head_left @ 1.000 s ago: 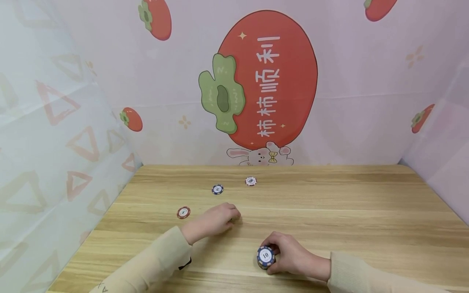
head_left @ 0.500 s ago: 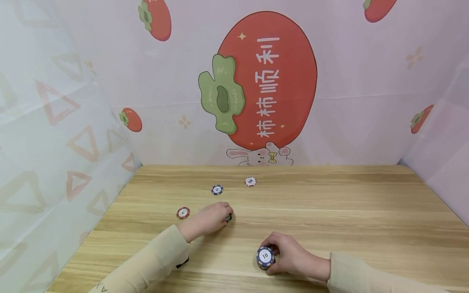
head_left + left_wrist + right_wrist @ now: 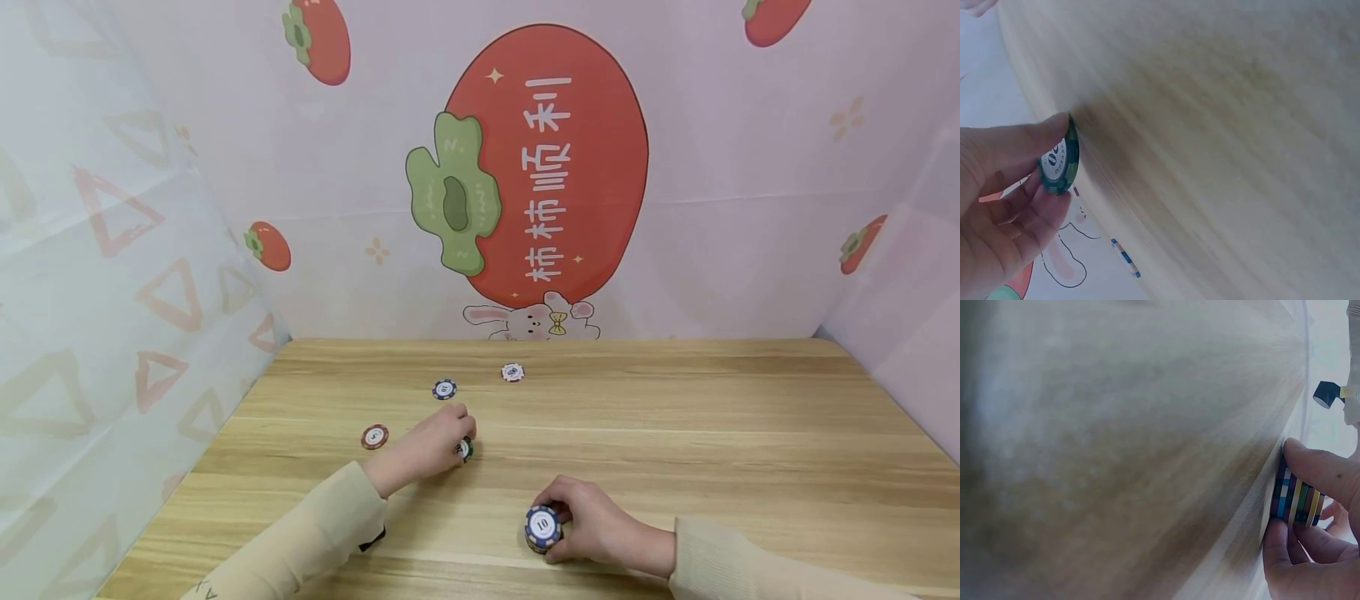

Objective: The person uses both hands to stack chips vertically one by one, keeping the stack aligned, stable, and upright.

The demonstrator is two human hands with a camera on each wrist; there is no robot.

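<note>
My left hand [image 3: 431, 446] pinches a green poker chip [image 3: 1057, 159] by its edges, thumb on one side and fingers on the other. The chip is tilted up close over the table, and part of its number shows in the left wrist view. Nearer the front, my right hand [image 3: 596, 523] grips a stack of poker chips [image 3: 1297, 497] that stands on the table, thumb and fingers around its sides. A blue chip marked 10 [image 3: 542, 525] lies on top of that stack. Bands of several colours show along the stack's side in the right wrist view.
A red chip [image 3: 375, 437] lies left of my left hand. Beyond it are a blue chip [image 3: 444, 389] and a white-and-pink chip [image 3: 513, 372], both flat on the wooden table [image 3: 712, 433]. A printed cloth wall [image 3: 712, 250] rises behind the table's far edge.
My left hand has moved slightly left, and the green chip, hidden at first, now shows tilted between its fingers. The right hand and the stack have stayed in place.
</note>
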